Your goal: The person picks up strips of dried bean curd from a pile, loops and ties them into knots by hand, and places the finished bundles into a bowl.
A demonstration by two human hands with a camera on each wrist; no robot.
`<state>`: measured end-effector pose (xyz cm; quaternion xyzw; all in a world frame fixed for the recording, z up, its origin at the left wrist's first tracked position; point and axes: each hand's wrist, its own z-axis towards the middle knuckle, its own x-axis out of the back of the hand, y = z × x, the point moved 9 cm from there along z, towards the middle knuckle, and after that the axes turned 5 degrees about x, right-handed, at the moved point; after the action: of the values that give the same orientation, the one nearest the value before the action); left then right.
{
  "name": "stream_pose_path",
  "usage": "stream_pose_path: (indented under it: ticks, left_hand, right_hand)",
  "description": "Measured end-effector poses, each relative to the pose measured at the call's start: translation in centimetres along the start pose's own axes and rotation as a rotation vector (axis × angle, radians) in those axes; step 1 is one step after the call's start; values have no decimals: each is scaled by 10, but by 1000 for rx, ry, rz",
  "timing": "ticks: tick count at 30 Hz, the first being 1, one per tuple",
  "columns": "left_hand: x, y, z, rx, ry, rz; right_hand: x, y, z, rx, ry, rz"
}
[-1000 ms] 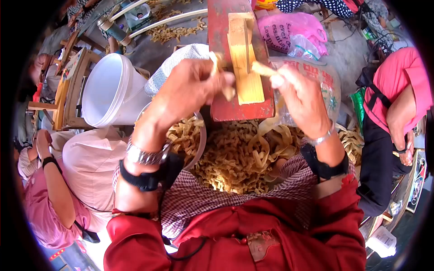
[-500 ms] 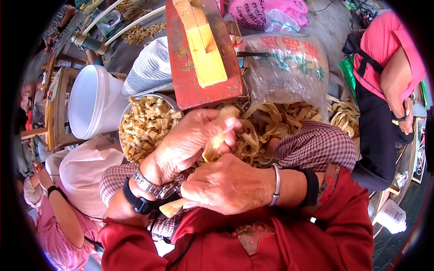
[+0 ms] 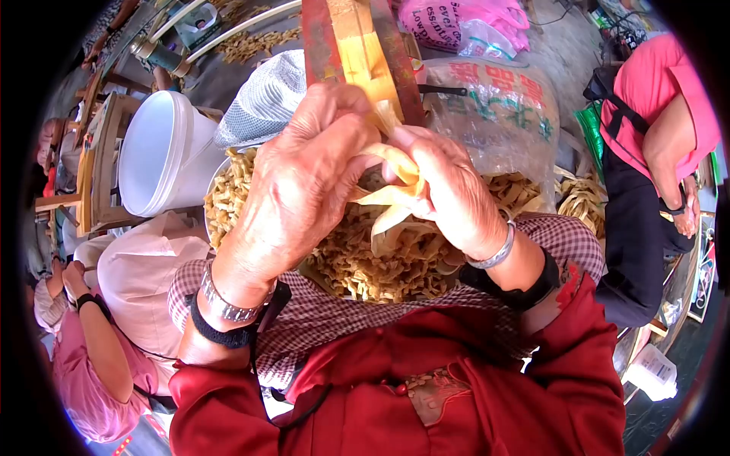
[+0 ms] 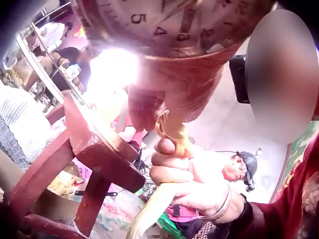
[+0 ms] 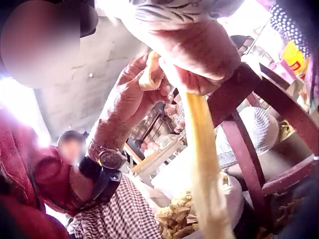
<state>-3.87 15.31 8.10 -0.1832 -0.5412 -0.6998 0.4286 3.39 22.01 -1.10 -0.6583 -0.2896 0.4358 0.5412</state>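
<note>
My left hand (image 3: 304, 159) and right hand (image 3: 449, 186) are close together before the near end of a red bench (image 3: 407, 83). Between them they pinch a flat, pale yellow, flexible strip (image 3: 403, 186), which loops between the fingers. In the right wrist view a long length of the strip (image 5: 202, 149) hangs below my right hand (image 5: 199, 55), while my left fingers hold another part of it. A yellow wooden block (image 3: 361, 57) with a slot lies on the bench. Below my hands is a heap of cut yellowish pieces (image 3: 380, 266).
Left of the bench stand a tub of short pieces (image 3: 228, 194), a mesh bag (image 3: 262, 95) and a white bucket (image 3: 156, 152). A clear plastic sack (image 3: 494, 114) and a dark-handled tool (image 3: 445, 90) are on the right. People sit on both sides.
One second ago my hands were apart beside the block. They came together low over the lap, then rose forward to the bench end, with the strip now looped between them.
</note>
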Motion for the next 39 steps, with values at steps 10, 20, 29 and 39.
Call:
stream_pose_path:
  ticks: [10,20,29,39]
  left_hand:
    - [-16,-28,-15,348,-212,-593]
    - [-26,-23,-7,344,-226,-1181]
    - [-42,-38,-10,503,-167,-931]
    - [-35,-23,-8,256,-98,-480]
  right_hand:
    - [-12,-29,-3,225,-177,-134]
    - [-8,-31,-4,297,-96,-202]
    - [-5,-4,-1,117,-97,182]
    - [1,-6,5,118,-5,-4]
